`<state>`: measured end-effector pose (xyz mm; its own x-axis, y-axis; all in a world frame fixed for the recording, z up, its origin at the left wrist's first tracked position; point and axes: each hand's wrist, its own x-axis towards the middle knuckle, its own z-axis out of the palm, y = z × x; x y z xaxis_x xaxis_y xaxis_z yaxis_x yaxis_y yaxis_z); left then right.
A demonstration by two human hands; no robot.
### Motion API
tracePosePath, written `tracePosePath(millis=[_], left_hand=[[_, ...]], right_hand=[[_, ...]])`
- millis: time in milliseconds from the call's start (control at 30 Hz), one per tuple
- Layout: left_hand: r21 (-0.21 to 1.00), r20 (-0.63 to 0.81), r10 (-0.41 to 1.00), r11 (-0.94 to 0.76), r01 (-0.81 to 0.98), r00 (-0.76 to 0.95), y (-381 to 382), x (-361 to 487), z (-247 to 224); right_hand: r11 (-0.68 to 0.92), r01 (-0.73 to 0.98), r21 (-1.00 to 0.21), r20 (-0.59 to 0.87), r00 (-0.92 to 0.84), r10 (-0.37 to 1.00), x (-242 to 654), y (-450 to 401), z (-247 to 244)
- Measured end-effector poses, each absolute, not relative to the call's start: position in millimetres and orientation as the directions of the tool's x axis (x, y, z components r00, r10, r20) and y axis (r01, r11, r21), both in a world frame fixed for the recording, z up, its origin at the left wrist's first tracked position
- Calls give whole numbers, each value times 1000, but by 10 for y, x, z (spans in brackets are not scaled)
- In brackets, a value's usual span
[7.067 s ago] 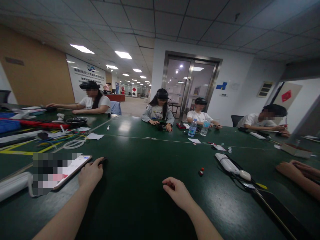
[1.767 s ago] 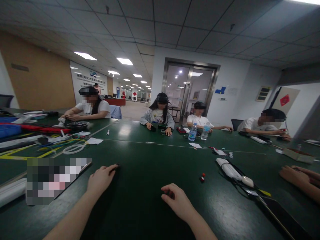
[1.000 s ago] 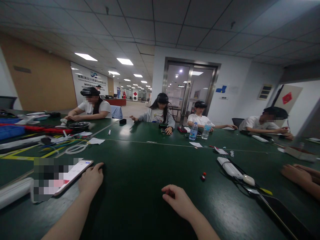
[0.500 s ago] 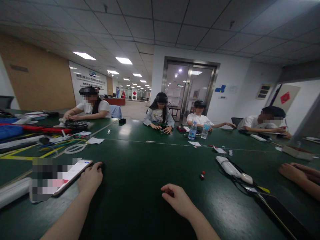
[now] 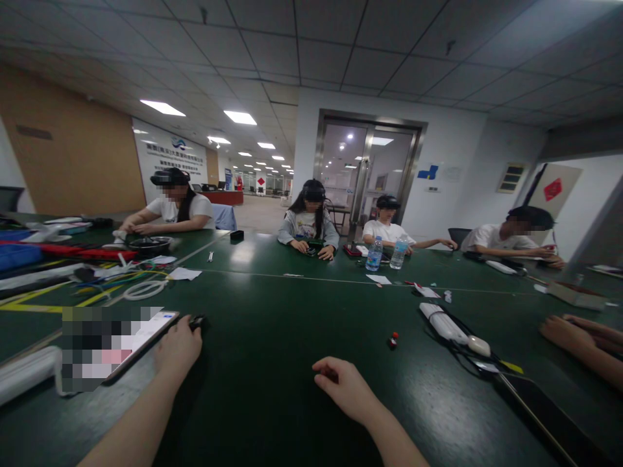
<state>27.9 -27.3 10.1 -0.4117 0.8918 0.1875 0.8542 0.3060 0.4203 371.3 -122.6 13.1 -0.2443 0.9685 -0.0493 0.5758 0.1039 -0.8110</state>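
Observation:
My left hand [image 5: 178, 347] is on the green table beside a large phone [image 5: 146, 334], part of which is blurred out. Its fingers are closed on a small black object [image 5: 198, 322] whose kind I cannot make out. My right hand [image 5: 344, 386] rests at the middle front of the table, loosely curled, with a gap between thumb and fingers and nothing visible in it. To its right stands a small red and black object [image 5: 393, 340], apart from the hand.
On the right lie a white power strip [image 5: 444, 323] with black cables and a dark flat device [image 5: 545, 408]. Two water bottles [image 5: 374, 254] stand farther back. Cables [image 5: 145, 289] and a white bar [image 5: 29, 374] are at left. Several people sit around; another person's hands [image 5: 567, 331] rest at right.
My left hand has shifted slightly right, and more of the small black object shows at its fingertips. My right hand stays nearly still. A person opposite has moved a hand a little.

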Motion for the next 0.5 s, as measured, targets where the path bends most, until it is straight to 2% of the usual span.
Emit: tracePosePath(millis=[100, 200, 267, 300, 367, 500], left_hand=[[413, 166, 954, 161, 897, -248, -326, 553, 72], [452, 143, 989, -107, 885, 46, -498, 980, 0], [584, 124, 928, -355, 729, 352, -670, 1265, -22], [628, 116, 882, -422, 654, 457, -760, 1383, -16], [678, 95, 788, -499, 540, 609, -916, 1549, 33], [713, 52, 734, -503, 489, 678, -1051, 1623, 171]], right_hand=[[111, 584, -804, -21, -214, 977, 3689, -1235, 134], [147, 594, -791, 36, -195, 980, 3636, -1262, 168], [192, 601, -776, 76, -213, 974, 3597, -1283, 196], [215, 605, -767, 86, -236, 968, 3582, -1293, 209], [251, 614, -748, 86, -286, 954, 3561, -1307, 225], [292, 635, -715, 77, -343, 936, 3547, -1317, 233]])
